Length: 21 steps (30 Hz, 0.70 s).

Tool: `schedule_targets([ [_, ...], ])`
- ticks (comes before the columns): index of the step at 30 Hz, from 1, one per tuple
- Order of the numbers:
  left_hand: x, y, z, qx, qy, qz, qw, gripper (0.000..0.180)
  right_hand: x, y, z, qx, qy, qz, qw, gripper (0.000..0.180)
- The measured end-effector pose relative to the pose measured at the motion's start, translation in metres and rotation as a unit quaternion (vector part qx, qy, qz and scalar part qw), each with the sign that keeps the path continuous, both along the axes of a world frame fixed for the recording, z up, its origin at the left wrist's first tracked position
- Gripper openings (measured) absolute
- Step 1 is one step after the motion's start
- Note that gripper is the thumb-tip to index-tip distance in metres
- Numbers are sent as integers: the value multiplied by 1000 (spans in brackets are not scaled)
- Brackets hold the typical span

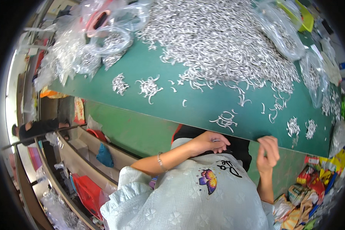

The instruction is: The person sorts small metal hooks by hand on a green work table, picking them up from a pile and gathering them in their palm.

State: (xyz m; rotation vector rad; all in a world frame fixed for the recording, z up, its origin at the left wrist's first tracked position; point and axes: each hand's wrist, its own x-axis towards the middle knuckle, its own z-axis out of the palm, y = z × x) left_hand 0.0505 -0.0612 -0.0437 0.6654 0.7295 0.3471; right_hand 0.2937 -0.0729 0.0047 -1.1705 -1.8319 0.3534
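Observation:
My left hand [211, 142] is held just below the table's near edge, its fingers curled in. A small silvery glint shows between them, but what it is cannot be made out. My right hand [268, 152] is at the edge farther right, fingers loosely bent and thumb apart, with nothing visible in it. Nearest to both hands, a loose cluster of small curved silver pieces [225, 121] lies on the green table [149, 111]. A big heap of similar pieces [214, 42] covers the far middle.
Small piles [149, 87] of pieces lie at the left, and another pile [293, 127] at the right. Clear plastic bags [281, 34] of pieces flank the heap. Wooden bins [92, 161] stand at the lower left, colourful packets [308, 180] at the lower right. Another person [38, 128] is far left.

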Motion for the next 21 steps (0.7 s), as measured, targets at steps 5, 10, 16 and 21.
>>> schedule_targets([
  [5, -64, -12, 48, -136, 35, 224, 964, 34, 10, 10, 3, -4, 4, -49, 999, 16],
  [10, -82, 21, 70, -15, 12, 448, 894, 27, -6, 21, 6, -28, 10, 5, 1000, 17],
  [16, -79, 13, 71, -133, -43, 397, 907, 37, -74, 62, 35, -116, -50, 135, 983, 23],
  [21, -83, -5, 62, -182, -75, 416, 888, 33, -149, 107, 25, -97, -92, 226, 965, 35],
])
